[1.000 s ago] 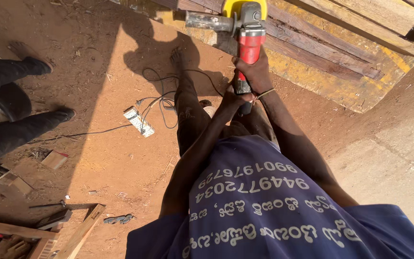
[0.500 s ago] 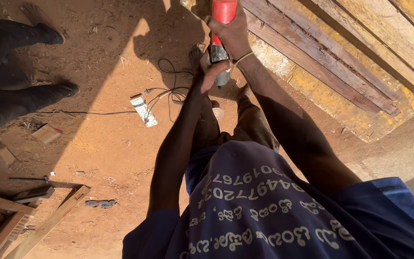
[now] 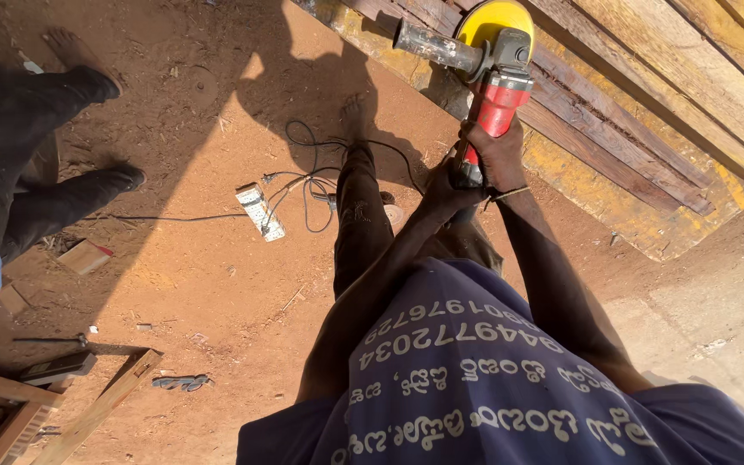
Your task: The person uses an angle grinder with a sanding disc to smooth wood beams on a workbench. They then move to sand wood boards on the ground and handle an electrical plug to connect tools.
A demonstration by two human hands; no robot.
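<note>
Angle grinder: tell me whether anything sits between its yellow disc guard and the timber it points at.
Nothing visible does. The angle grinder, gripped by the right hand with the left hand at its rear, has its yellow disc guard directly over the stacked planks. Whether the disc touches the wood cannot be told.

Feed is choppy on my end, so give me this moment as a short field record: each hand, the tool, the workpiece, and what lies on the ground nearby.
right hand: wrapped around the red body of the angle grinder
left hand: gripping the grinder's rear end, just below the right hand
tool: yellow guard, black side handle pointing left, held over the wooden planks
ground: white power strip with black cable on red dirt
bystander: another person's dark-trousered legs at left
lower left: wooden frame pieces
</note>
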